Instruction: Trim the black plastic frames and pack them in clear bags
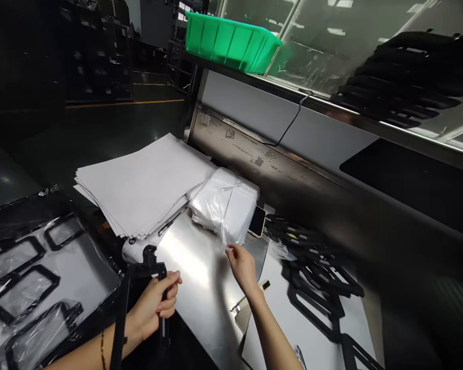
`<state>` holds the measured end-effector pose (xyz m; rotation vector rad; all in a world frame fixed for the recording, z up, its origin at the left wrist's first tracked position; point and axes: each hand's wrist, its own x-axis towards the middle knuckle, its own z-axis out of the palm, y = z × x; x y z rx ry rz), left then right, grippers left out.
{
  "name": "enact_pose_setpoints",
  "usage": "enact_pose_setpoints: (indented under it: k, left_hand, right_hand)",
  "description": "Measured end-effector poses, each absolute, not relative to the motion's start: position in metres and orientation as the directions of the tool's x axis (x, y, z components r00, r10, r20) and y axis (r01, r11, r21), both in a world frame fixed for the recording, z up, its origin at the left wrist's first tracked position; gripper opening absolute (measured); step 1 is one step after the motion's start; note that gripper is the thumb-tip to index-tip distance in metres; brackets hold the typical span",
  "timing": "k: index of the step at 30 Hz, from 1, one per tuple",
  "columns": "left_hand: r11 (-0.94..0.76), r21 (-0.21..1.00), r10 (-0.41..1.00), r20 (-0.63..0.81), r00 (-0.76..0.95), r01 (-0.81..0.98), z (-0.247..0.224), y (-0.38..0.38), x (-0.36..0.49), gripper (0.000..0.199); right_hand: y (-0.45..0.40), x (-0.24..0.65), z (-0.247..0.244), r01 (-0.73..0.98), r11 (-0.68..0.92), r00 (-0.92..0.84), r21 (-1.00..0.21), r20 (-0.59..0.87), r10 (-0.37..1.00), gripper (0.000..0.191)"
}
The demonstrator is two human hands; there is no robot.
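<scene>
My left hand (156, 303) is wrapped round one side of a black frame (121, 313), which stands upright at the lower left of centre. My right hand (241, 264) pinches the near corner of the clear plastic bags (227, 203), stacked on the metal table (193, 262). More black frames (312, 303) lie on white paper to the right of my right arm. At the left, several black frames (23, 288), some with plastic around them, rest on a white sheet in a dark-lined container.
A stack of white sheets (139, 180) lies behind my left hand, beside a label roll (133, 251). A phone (257, 221) is right of the bags. Above, a shelf holds a green bin (231, 43) and stacked black parts (401, 77).
</scene>
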<state>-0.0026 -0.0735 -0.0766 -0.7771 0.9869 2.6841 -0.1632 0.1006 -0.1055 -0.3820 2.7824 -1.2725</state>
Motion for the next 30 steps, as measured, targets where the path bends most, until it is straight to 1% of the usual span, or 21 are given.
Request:
enact_pose_setpoints:
  k: [3,6,11,12,14,16,17,18,20,24,27,30]
  left_hand:
    - [-0.733,0.595,-0.032,-0.513,-0.858,-0.329,-0.075,-0.074,-0.001,0.023]
    - [-0.708,0.63,-0.061,-0.505,-0.861,-0.319,-0.073,-0.077,0.0,0.025]
    - [-0.648,0.668,-0.062,-0.524,-0.849,-0.365,-0.074,-0.07,-0.007,0.017]
    - [-0.639,0.672,-0.058,-0.529,-0.847,-0.375,-0.076,-0.068,-0.01,0.015]
    - [-0.626,0.677,-0.06,-0.536,-0.842,-0.387,-0.079,-0.065,-0.017,0.014]
    - [-0.617,0.685,-0.071,-0.538,-0.84,-0.387,-0.082,-0.062,-0.025,0.014]
    - [-0.613,0.688,-0.072,-0.537,-0.84,-0.388,-0.083,-0.06,-0.028,0.014]
    - [-0.609,0.691,-0.068,-0.536,-0.842,-0.391,-0.083,-0.058,-0.031,0.014]
    - [-0.603,0.689,-0.043,-0.531,-0.846,-0.402,-0.081,-0.051,-0.036,0.014]
    - [-0.588,0.685,0.037,-0.509,-0.86,-0.431,-0.07,-0.032,-0.044,0.018]
    - [-0.553,0.703,0.068,-0.496,-0.865,-0.447,-0.065,-0.022,-0.048,0.019]
    - [-0.505,0.737,0.042,-0.499,-0.865,-0.45,-0.066,-0.017,-0.047,0.022]
  right_hand:
    - [0.115,-0.183,-0.09,-0.171,0.592,-0.98,-0.787,0.077,-0.181,0.016]
    - [0.122,-0.179,-0.084,-0.1,0.489,-0.992,-0.867,0.048,-0.117,0.018]
    - [0.124,-0.143,-0.105,0.03,0.267,-0.986,-0.963,-0.073,-0.151,0.024]
    - [0.129,-0.142,-0.107,0.048,0.222,-0.989,-0.974,-0.078,-0.129,0.025]
    - [0.146,-0.151,-0.103,0.057,0.117,-0.997,-0.992,-0.061,-0.038,0.026]
    - [0.164,-0.162,-0.091,0.036,0.011,-0.998,-0.999,-0.035,0.055,0.029]
    - [0.171,-0.165,-0.083,0.026,-0.03,-0.997,-0.999,-0.028,0.075,0.03]
    - [0.174,-0.163,-0.077,0.025,-0.057,-0.997,-0.998,-0.029,0.068,0.03]
    - [0.171,-0.148,-0.069,0.058,-0.064,-0.998,-0.996,-0.058,-0.014,0.027]
    - [0.14,-0.096,-0.069,0.159,0.047,-0.958,-0.986,-0.166,-0.234,0.02]
    - [0.125,-0.071,-0.068,0.17,0.132,-0.927,-0.977,-0.204,-0.314,0.015]
    - [0.12,-0.064,-0.062,0.133,0.187,-0.913,-0.973,-0.194,-0.359,0.018]
